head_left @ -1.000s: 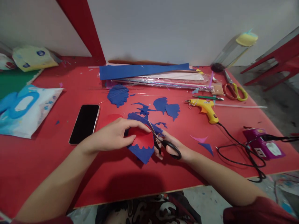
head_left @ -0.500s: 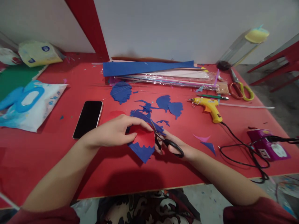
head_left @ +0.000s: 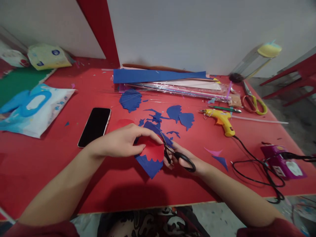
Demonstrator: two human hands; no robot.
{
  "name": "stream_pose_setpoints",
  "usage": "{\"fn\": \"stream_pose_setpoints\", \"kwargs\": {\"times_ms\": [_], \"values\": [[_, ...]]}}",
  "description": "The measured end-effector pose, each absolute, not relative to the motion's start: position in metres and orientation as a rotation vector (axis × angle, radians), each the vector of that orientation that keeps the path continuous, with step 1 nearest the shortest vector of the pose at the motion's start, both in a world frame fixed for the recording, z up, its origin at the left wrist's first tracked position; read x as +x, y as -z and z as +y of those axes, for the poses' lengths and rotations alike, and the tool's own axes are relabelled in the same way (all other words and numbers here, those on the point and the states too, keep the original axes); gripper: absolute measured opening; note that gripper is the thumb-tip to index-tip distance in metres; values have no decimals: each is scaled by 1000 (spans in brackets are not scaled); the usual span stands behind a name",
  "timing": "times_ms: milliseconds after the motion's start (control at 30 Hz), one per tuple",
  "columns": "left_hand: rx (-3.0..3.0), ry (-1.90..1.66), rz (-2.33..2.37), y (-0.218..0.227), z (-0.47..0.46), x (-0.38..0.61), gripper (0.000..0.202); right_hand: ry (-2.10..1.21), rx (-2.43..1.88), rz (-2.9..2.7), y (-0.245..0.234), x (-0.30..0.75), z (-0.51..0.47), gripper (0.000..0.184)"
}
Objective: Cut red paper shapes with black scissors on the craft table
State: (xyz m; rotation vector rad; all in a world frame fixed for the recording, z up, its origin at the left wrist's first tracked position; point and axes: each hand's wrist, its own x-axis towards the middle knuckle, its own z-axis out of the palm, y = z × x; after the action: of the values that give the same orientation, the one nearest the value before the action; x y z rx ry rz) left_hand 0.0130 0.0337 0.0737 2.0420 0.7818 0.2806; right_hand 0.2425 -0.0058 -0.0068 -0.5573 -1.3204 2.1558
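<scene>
Left hand [head_left: 126,140] pinches red piece [head_left: 154,150] on blue sheet [head_left: 151,167]; right hand [head_left: 187,152] grips scissors [head_left: 177,154]; loose pinch could skew cut.

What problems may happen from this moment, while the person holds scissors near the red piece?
The black-handled scissors in the right hand are close to the left hand's fingertips, so a slip might nick them. The red piece lies over a blue piece; if they shift, a cut could stray. The right forearm might catch the looped black cord nearby.
</scene>
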Motion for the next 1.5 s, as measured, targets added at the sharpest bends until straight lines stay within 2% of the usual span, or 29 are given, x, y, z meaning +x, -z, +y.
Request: {"fn": "stream_pose_setpoints", "kwargs": {"times_ms": [1500], "values": [[2079,-313,768,-73,32,13,49,-2056,-547,-1338,15,245,-11,40]]}}
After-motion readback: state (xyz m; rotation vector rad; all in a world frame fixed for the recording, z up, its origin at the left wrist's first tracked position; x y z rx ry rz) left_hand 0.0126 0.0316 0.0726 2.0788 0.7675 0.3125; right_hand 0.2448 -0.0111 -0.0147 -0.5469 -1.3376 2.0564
